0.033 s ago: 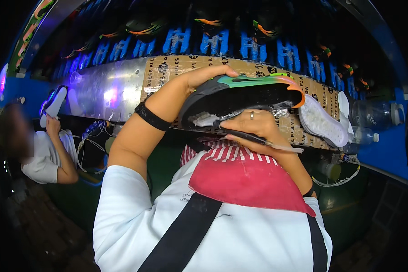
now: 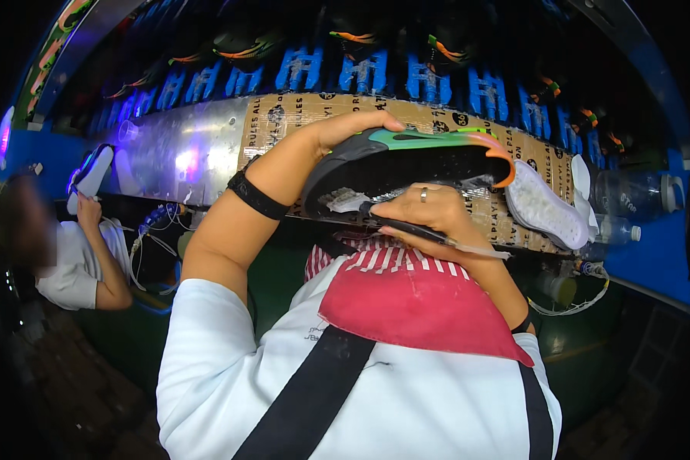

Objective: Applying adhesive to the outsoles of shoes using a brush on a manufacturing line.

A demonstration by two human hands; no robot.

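Note:
My left hand is closed over the far edge of a shoe upper, with part of the fingers hidden behind it. The upper's dark underside faces me, and its rim runs from green to orange at the right end. In my right hand is a brush with a dark handle, its fingers wrapped round it. White, wet-looking bristles press against the underside near its left end. To the right of the upper a white shoe sole lies on the bench, its hollow side up.
Cardboard covers the bench, beside a metal plate. Blue holders carrying shoes line the far side. Clear plastic jars stand at the right. A co-worker at the left holds a white-soled shoe.
The brush's bristles have shifted slightly left along the underside and spread a little. The orange end of the upper has tilted slightly toward me.

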